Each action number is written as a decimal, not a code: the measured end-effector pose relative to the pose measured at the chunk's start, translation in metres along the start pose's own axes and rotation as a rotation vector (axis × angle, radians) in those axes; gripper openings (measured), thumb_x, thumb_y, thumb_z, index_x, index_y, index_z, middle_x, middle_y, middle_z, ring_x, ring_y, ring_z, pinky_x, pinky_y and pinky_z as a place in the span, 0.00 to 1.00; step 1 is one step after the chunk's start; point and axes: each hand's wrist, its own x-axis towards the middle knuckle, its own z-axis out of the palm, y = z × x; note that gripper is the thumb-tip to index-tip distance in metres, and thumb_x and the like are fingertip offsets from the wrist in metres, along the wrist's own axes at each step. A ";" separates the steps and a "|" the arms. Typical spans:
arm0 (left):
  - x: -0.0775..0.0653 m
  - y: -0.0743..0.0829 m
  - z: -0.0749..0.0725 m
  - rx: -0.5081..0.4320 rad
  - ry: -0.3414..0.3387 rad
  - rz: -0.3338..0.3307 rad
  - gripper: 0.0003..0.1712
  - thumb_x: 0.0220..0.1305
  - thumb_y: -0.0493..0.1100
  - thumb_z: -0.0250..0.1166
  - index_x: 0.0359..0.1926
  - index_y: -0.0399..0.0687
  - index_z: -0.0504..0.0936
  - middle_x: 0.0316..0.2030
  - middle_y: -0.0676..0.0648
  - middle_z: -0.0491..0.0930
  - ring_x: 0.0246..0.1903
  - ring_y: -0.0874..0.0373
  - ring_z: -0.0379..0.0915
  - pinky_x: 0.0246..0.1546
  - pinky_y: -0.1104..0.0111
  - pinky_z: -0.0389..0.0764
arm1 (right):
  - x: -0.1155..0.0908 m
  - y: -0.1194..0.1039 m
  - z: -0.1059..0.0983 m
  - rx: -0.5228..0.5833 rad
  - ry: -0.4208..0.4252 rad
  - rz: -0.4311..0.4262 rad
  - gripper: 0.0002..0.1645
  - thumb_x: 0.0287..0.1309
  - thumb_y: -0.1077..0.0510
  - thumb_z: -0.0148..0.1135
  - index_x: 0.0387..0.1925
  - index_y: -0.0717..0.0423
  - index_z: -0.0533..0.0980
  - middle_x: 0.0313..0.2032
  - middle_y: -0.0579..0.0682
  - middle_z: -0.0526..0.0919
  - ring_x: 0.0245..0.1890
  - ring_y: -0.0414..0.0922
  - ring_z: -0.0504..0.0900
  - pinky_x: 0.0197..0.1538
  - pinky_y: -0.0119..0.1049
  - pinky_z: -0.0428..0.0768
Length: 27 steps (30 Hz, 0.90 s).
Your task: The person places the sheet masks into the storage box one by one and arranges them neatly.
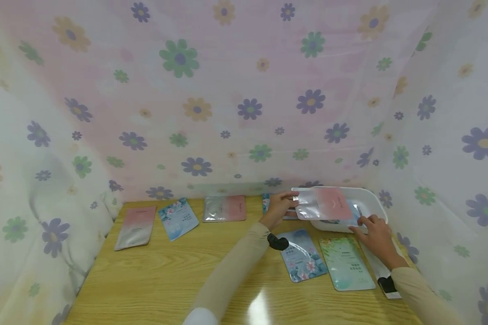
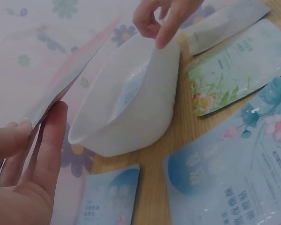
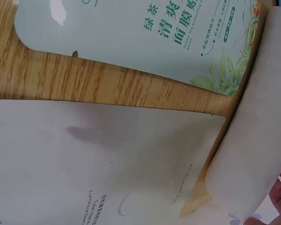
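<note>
My left hand point(image 1: 277, 210) pinches a pink-and-silver face mask packet point(image 1: 334, 203) by its silver end, thumb on one face and fingers on the other. The packet is raised over the left part of a white plastic basin point(image 2: 98, 126). At the basin's near right rim, my right hand point(image 1: 377, 237) grips the edge between thumb and fingers. Inside the basin lies a blue packet point(image 2: 131, 91), partly hidden. Below my left hand, a blue floral mask packet point(image 1: 302, 255) lies on the table, and another blue packet point(image 1: 265, 203) shows partly behind the hand.
A green mask packet point(image 1: 347, 264) and a white one point(image 3: 98, 159) lie in front of the basin. Farther left are a pink packet point(image 1: 136, 228), a blue floral packet point(image 1: 179, 219) and a pink-and-silver packet point(image 1: 225, 208). Flowered cloth point(image 1: 211, 135) encloses the wooden table point(image 1: 154, 280).
</note>
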 end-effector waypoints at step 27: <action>0.026 -0.003 0.042 0.044 -0.008 -0.100 0.23 0.59 0.24 0.58 0.54 0.41 0.80 0.49 0.42 0.76 0.38 0.42 0.79 0.45 0.45 0.76 | 0.000 0.004 -0.001 0.036 0.118 -0.158 0.18 0.33 0.58 0.78 0.24 0.56 0.74 0.24 0.54 0.70 0.22 0.50 0.65 0.23 0.42 0.60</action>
